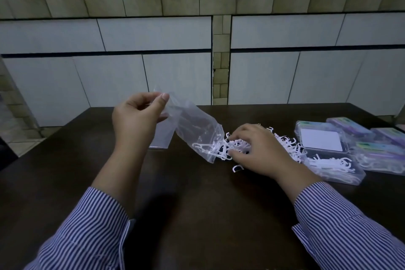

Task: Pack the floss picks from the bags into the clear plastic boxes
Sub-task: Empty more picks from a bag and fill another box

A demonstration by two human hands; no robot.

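**Emptying the bag, box waiting on the right**

My left hand (140, 116) pinches the closed end of the clear bag (195, 131), holding it tilted with its mouth down on the tabletop (197, 199). The floss picks (221, 147) spill from that mouth, lying every which way. My right hand (258, 149) rests on the pile, fingers (236, 155) curled loosely among them (whether any are gripped, I cannot tell). The open clear box (333, 160) lies just right of the pile, nearest my right hand.
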